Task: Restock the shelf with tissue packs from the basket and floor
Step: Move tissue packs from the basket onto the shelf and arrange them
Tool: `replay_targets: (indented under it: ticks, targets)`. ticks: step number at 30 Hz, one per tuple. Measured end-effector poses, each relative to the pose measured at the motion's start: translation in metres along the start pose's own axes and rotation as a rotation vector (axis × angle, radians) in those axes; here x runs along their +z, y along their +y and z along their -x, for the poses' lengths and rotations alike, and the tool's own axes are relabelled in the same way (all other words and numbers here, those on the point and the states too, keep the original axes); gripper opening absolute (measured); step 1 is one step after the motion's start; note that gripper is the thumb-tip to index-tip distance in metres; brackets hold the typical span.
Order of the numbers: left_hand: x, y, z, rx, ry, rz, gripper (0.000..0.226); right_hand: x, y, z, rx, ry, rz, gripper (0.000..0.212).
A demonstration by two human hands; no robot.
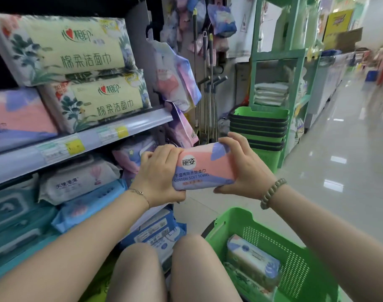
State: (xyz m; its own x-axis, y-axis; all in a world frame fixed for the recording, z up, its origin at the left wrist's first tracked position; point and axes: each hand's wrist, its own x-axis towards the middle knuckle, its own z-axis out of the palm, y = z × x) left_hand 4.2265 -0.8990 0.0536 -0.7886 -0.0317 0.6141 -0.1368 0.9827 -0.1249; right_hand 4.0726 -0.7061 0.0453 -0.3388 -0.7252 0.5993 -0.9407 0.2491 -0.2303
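Both hands hold one pink and purple tissue pack (204, 165) marked "COTTON SOFT TOWEL" in front of the shelf. My left hand (160, 175) grips its left end and my right hand (244, 164) grips its right end. Below at the right stands a green basket (299, 269) with more packs (252, 258) inside. The shelf (81, 142) at the left carries two cream floral packs (77, 46) stacked on its upper level, with a matching pink and purple pack (18, 118) to their left.
Wet-wipe packs (77, 179) fill the lower shelf level. Blue packs (157, 234) lie on the floor near my knees. A stack of green baskets (259, 129) and mop handles (210, 88) stand behind. A green rack (277, 55) stands beyond them, and a tiled aisle (338, 160) runs to the right.
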Motion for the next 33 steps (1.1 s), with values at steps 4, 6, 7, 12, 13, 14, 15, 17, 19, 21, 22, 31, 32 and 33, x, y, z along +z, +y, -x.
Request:
replay_targets:
  ticks: [4, 6, 7, 12, 13, 14, 15, 17, 19, 21, 22, 31, 32, 33]
  targets:
    - [-0.033, -0.013, 0.002, 0.034, 0.074, -0.088, 0.078, 0.001, -0.019, -0.02, -0.097, 0.104, -0.009, 0.108]
    - [-0.046, -0.02, 0.004, 0.034, 0.077, -0.135, 0.082, 0.001, -0.029, -0.03, -0.129, 0.13, -0.042, 0.102]
    - [-0.051, -0.023, 0.006, 0.031, 0.07, -0.165, 0.085, 0.001, -0.034, -0.034, -0.144, 0.14, -0.058, 0.099]
    - [-0.081, -0.043, 0.018, 0.029, 0.066, -0.275, 0.089, 0.0, -0.055, -0.057, -0.202, 0.183, -0.099, 0.096]
    - [-0.086, -0.047, 0.022, 0.028, 0.061, -0.301, 0.092, 0.0, -0.06, -0.061, -0.208, 0.188, -0.104, 0.096]
    - [-0.092, -0.052, 0.025, 0.026, 0.054, -0.33, 0.096, 0.001, -0.065, -0.064, -0.214, 0.193, -0.112, 0.096]
    - [-0.098, -0.056, 0.028, 0.024, 0.051, -0.356, 0.099, 0.0, -0.07, -0.068, -0.22, 0.195, -0.122, 0.096]
    - [-0.111, -0.062, 0.034, 0.019, 0.068, -0.386, 0.097, 0.0, -0.083, -0.075, -0.237, 0.197, -0.151, 0.095]
    - [-0.125, -0.067, 0.041, 0.018, 0.092, -0.401, 0.088, 0.002, -0.097, -0.084, -0.258, 0.201, -0.178, 0.096]
    - [-0.14, -0.073, 0.047, 0.023, 0.1, -0.444, 0.086, 0.006, -0.11, -0.091, -0.28, 0.215, -0.192, 0.097]
    - [-0.146, -0.076, 0.051, 0.023, 0.1, -0.467, 0.088, 0.008, -0.116, -0.094, -0.287, 0.22, -0.201, 0.097]
    - [-0.195, -0.106, 0.084, -0.044, 0.101, -0.59, 0.08, 0.031, -0.169, -0.127, -0.345, 0.258, -0.166, 0.1]
    - [-0.199, -0.109, 0.087, -0.056, 0.103, -0.601, 0.078, 0.034, -0.175, -0.13, -0.346, 0.259, -0.175, 0.1]
    - [-0.203, -0.112, 0.091, -0.067, 0.104, -0.611, 0.075, 0.036, -0.182, -0.134, -0.351, 0.263, -0.177, 0.101]
